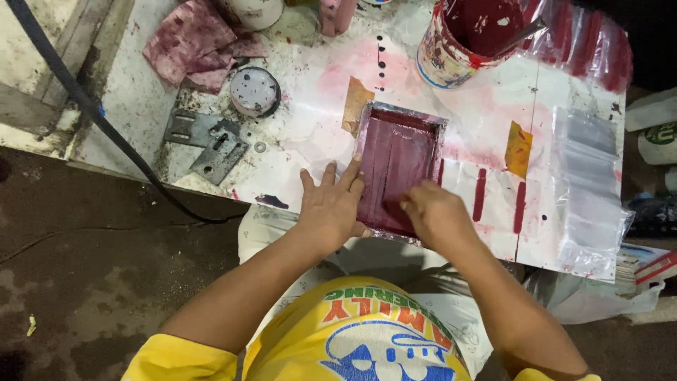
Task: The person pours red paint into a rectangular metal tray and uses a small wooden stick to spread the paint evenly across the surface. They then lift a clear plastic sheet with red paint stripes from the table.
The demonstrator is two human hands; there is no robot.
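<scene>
Pressing my left hand (331, 208) flat on the left edge of the red printing frame (396, 169), I curl my right hand (431, 212) closed on its near part; what it holds I cannot tell. The frame lies mid-bench (493, 141), long axis running near to far.

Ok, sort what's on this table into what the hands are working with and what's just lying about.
In use:
left hand, flat against the frame's edge
right hand, on the inked screen
dark red screen frame
white sheet under it

Lying about:
paint can
stained rags
round tin
metal brackets
clear plastic bags
</scene>
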